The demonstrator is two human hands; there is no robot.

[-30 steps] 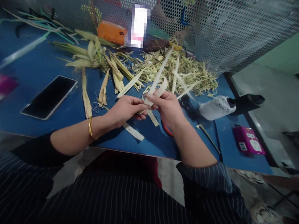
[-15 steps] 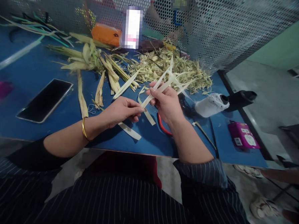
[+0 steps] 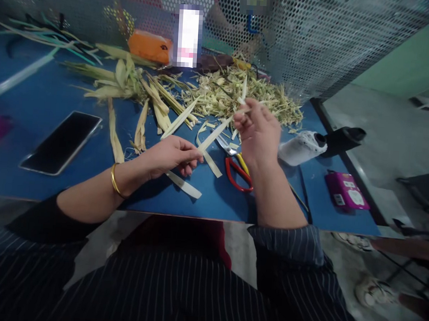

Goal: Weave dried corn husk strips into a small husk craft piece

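Observation:
A pale corn husk strip (image 3: 216, 134) stretches slantwise between my hands, above the blue table. My left hand (image 3: 177, 156) pinches its lower end between thumb and fingers. Farther up and to the right, my right hand (image 3: 258, 129) is closed on the upper part of the strip, and a pale end sticks up beyond the fingers. Scissors (image 3: 232, 161) with red and yellow handles lie under the strip, partly behind my right wrist. A cut strip (image 3: 184, 184) rests below my left hand, another (image 3: 211, 164) just right of it.
Behind my hands lies a heap of shredded husk (image 3: 275, 99), with whole dried husks (image 3: 121, 79) to its left. A dark phone (image 3: 62, 143) lies on the left. On the right are a white roll (image 3: 301, 148) and a purple packet (image 3: 345, 191). A perforated metal screen (image 3: 314, 41) borders the back.
My right hand has moved up and to the right along the strip, away from my left hand, drawing the strip out straight. The scissors have come into view from behind it.

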